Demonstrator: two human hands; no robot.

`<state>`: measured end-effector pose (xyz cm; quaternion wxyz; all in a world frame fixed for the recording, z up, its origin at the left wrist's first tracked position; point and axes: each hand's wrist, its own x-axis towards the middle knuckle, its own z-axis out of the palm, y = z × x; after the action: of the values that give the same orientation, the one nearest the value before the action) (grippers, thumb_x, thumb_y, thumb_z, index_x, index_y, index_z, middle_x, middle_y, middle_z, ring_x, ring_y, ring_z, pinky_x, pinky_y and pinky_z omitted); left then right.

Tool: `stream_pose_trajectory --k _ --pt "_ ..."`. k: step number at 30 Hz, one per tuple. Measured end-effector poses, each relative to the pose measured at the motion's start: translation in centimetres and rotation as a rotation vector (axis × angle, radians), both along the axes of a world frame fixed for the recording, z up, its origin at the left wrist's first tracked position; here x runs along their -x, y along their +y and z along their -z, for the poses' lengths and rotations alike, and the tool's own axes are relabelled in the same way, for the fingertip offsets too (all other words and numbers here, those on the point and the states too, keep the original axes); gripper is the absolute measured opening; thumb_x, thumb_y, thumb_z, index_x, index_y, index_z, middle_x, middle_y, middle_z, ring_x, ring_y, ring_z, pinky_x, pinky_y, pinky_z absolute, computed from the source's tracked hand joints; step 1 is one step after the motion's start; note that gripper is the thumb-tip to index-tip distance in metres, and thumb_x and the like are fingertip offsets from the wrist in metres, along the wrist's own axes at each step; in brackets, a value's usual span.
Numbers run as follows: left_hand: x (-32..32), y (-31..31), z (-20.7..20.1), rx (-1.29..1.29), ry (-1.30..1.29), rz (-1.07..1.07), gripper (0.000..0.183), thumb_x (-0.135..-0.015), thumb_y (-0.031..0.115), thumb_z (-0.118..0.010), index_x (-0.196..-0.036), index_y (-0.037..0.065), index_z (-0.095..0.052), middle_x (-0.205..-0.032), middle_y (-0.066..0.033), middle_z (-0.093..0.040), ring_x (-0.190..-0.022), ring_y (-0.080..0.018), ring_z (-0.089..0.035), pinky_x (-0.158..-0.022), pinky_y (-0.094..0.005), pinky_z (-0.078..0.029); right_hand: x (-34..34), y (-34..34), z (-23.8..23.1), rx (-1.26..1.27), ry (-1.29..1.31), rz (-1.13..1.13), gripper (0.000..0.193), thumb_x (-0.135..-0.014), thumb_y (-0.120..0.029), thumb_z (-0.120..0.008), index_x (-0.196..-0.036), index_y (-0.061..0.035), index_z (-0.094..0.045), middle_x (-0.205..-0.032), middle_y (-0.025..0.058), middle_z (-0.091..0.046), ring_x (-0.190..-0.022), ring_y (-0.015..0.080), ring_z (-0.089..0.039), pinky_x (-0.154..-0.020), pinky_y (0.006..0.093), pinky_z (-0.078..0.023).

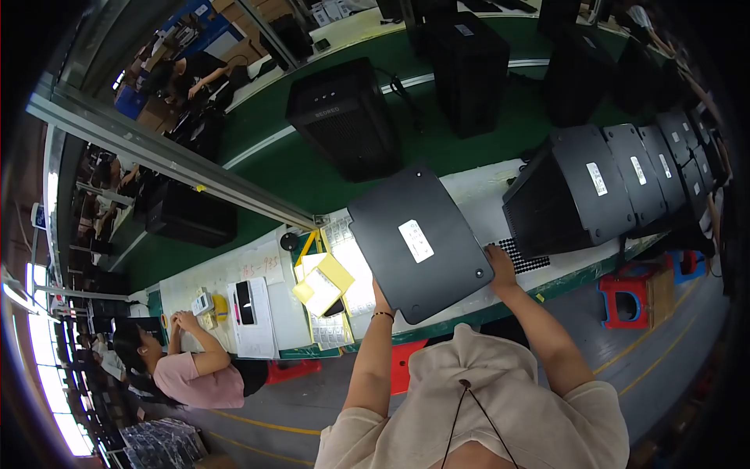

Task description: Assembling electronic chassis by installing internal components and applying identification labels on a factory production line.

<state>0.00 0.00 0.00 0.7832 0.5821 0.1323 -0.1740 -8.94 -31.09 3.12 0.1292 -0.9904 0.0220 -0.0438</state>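
A large black box-shaped unit (398, 270) is in front of me at the table's near side, its flat panel with a white label and small round corner feet facing up. At its near left edge is my left hand (381, 300), its fingers mostly hidden by the box. My right hand (501, 270) grips the near right corner, fingers curled around the side. To the right, several similar black boxes (613, 195) with white labels stand in a row. Left of the held unit lie yellow and white papers (324, 283) and sheets of printed labels (336, 334).
Beyond the table runs a green conveyor (426, 152) carrying black upright units (344, 117). A metal post frame (180, 168) crosses at the left. A seated person (191, 379) is at the left, near a phone (245, 302) on paper. Red stools (623, 303) stand at the right.
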Motion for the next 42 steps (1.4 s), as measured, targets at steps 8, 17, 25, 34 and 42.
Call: stream_pose_trajectory --k 8,17,25,34,42 --pt "1.4 2.8 1.9 -0.856 -0.366 0.445 0.029 -0.098 0.019 -0.042 -0.117 0.000 -0.052 -0.100 -0.0068 -0.061 -0.089 -0.0179 -0.058 -0.076 -0.0293 -0.050 -0.3 -1.5 0.1 -0.005 -0.130 -0.066 0.024 -0.077 -0.010 -0.054 -0.099 -0.0026 -0.062 -0.105 0.0107 -0.059 -0.100 0.0262 -0.054 -0.086 0.0359 -0.043" --pt "3.1 4.3 5.2 -0.551 -0.315 0.331 0.032 -0.098 0.024 -0.039 -0.116 0.001 -0.053 -0.103 -0.0076 -0.062 -0.091 -0.0185 -0.059 -0.075 -0.0309 -0.051 -1.9 -2.6 -2.0 -0.014 -0.020 -0.258 0.022 -0.075 -0.002 -0.053 -0.096 -0.0041 -0.061 -0.097 0.0093 -0.056 -0.099 0.0267 -0.053 -0.088 0.0351 -0.041" --pt "2.5 3.4 8.1 -0.450 -0.161 0.300 0.033 -0.094 0.024 -0.049 -0.119 0.003 -0.052 -0.112 -0.0066 -0.059 -0.102 -0.0189 -0.055 -0.090 -0.0357 -0.044 -3.9 -3.2 -3.2 -0.071 0.182 -0.331 0.023 -0.077 -0.004 -0.057 -0.100 -0.0046 -0.060 -0.101 0.0107 -0.054 -0.103 0.0285 -0.051 -0.092 0.0370 -0.041" --pt "1.5 2.1 3.8 -1.030 -0.655 0.150 0.028 -0.090 0.020 -0.057 -0.110 0.002 -0.052 -0.100 -0.0082 -0.055 -0.093 -0.0200 -0.051 -0.084 -0.0347 -0.041 -4.6 -4.0 -4.0 -0.197 0.207 -0.262 0.017 -0.082 -0.006 -0.060 -0.098 -0.0024 -0.058 -0.098 0.0141 -0.056 -0.099 0.0320 -0.054 -0.088 0.0417 -0.043" --pt "0.6 -0.2 -14.4 -0.468 -0.425 -0.466 0.011 -0.091 0.007 -0.059 -0.096 0.000 -0.052 -0.067 0.0043 -0.042 -0.063 -0.0043 -0.035 -0.059 -0.0209 -0.031 -11.2 0.7 -23.8 -0.785 -0.400 -0.101 0.016 -0.087 -0.011 -0.063 -0.093 0.0002 -0.053 -0.084 0.0102 -0.049 -0.078 0.0245 -0.051 -0.073 0.0311 -0.043"
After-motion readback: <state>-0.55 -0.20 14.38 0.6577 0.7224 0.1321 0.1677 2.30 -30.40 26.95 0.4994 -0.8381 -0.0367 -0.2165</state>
